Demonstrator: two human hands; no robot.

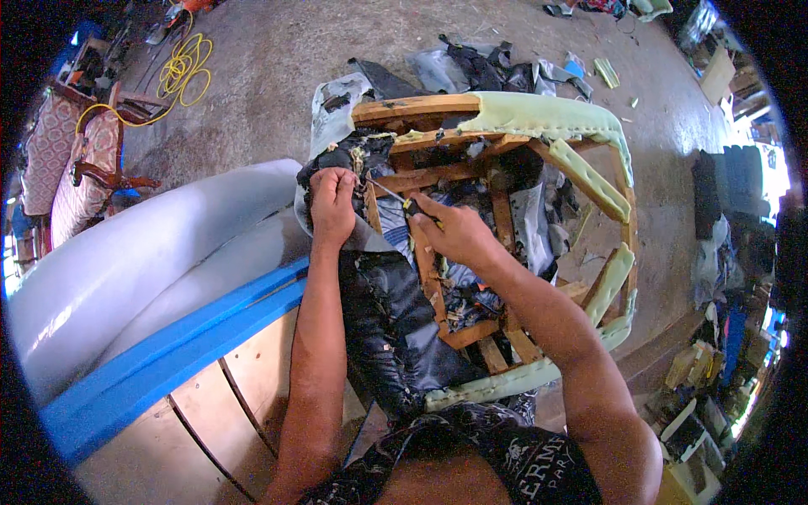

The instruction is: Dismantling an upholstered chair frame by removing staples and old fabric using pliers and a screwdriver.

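A partly stripped armchair frame (459, 104) of bare wood stands before me, with pale green foam (539, 112) along several of its rails. Black upholstery (383, 307) still covers its left side. At the upper left corner my left hand (333, 202) is closed on a bunched piece of the black covering (316, 172). My right hand (454, 229) grips the black and yellow handle of a screwdriver (410, 206). Its thin metal shaft points up and left to the torn edge beside my left hand; the tip is hard to make out.
Large white rolls (160, 244) lie on a blue-edged table (185, 345) at the left. Torn black scraps (480, 63) litter the floor behind the frame. A yellow hose (185, 71) lies coiled at the far left near a patterned chair (84, 160). Clutter lines the right side.
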